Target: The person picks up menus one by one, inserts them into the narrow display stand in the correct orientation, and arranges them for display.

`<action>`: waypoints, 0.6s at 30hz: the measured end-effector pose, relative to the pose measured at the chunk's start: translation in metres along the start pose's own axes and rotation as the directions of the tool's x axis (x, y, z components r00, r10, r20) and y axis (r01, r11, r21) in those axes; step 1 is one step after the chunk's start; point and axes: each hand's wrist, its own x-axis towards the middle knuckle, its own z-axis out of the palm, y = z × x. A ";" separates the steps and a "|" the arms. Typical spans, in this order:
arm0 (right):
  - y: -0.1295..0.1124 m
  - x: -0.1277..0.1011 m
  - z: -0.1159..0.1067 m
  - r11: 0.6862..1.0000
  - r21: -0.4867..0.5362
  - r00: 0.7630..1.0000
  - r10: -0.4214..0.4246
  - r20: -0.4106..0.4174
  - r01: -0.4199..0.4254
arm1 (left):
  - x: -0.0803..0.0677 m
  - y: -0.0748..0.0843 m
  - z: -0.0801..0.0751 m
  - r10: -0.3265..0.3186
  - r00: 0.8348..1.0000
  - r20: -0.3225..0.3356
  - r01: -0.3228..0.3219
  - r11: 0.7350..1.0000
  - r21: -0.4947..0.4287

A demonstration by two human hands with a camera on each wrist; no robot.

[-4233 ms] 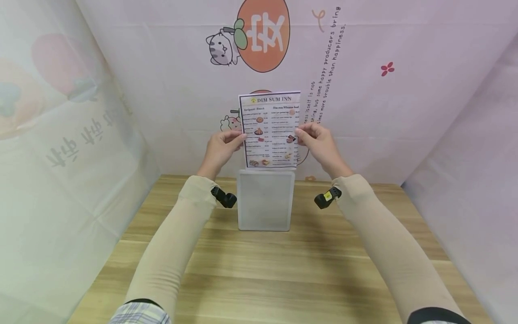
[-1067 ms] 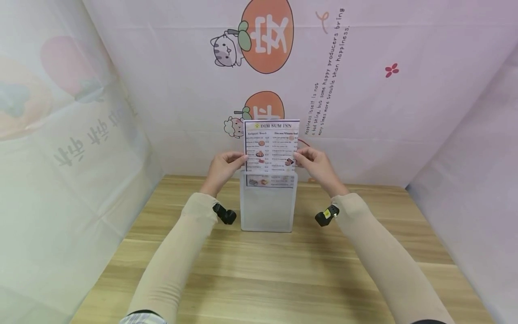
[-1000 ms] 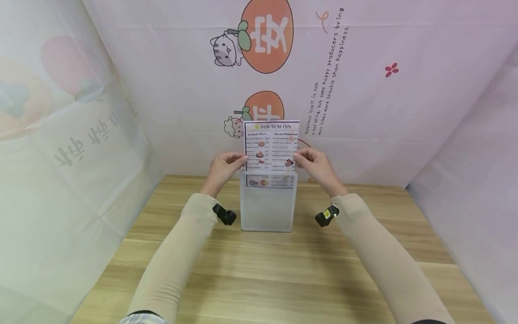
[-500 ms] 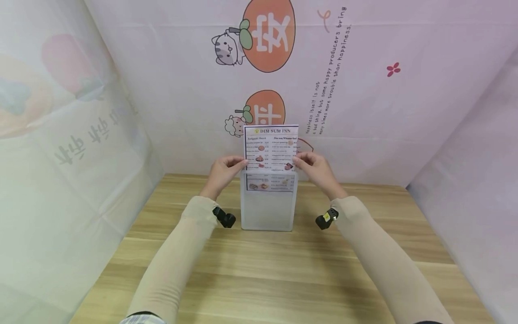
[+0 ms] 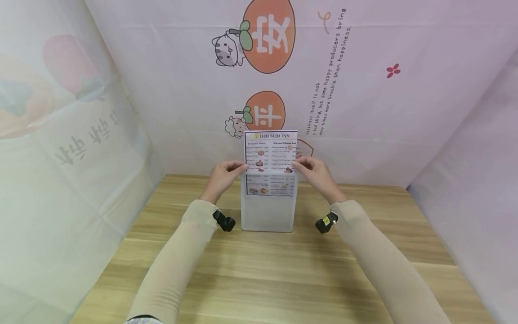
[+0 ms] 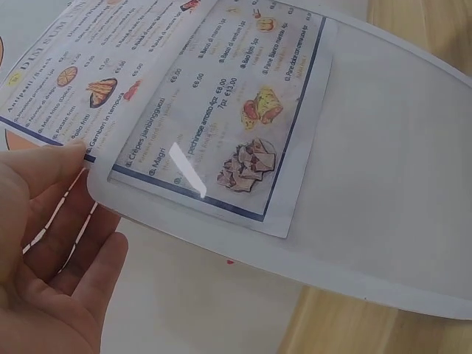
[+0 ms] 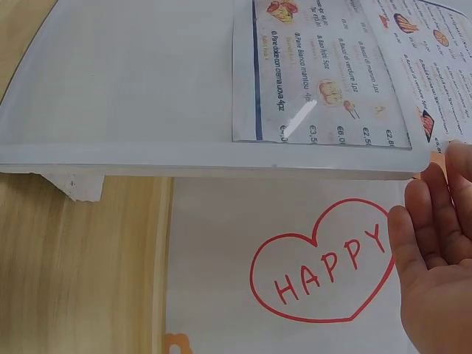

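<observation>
A paper menu headed "DIM SUM INN" (image 5: 271, 150) stands upright, its lower part behind the clear front of a white-framed display holder (image 5: 268, 215). My left hand (image 5: 223, 179) pinches the menu's left edge just above the holder's top. At the same height my right hand (image 5: 317, 177) pinches the right edge. The left wrist view shows the menu (image 6: 221, 125) inside the clear sleeve, with my left thumb on its edge. In the right wrist view the holder's rim (image 7: 221, 161) runs across, and my right hand (image 7: 442, 243) is at its upper corner.
The holder stands on a wooden table (image 5: 259, 274) near its back edge. Behind hangs a pale printed cloth (image 5: 182, 90) with cartoon fruit and lettering. More cloth walls (image 5: 60, 202) close off the left and right sides. Small black cameras (image 5: 224, 221) sit on both wrists.
Both hands have come down together with the menu. From wholly above the holder, the menu has slid partway into it, and a little deeper over the last second.
</observation>
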 end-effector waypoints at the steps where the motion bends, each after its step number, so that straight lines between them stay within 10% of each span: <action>1: 0.001 0.000 0.000 1.000 -0.001 1.000 0.001 -0.001 -0.001 | -0.001 -0.001 0.000 -0.002 1.000 -0.001 0.002 1.000 0.000; 18: 0.007 -0.006 0.008 0.999 0.013 0.999 0.043 -0.005 -0.043 | -0.005 -0.009 0.000 -0.019 1.000 -0.009 0.019 1.000 0.006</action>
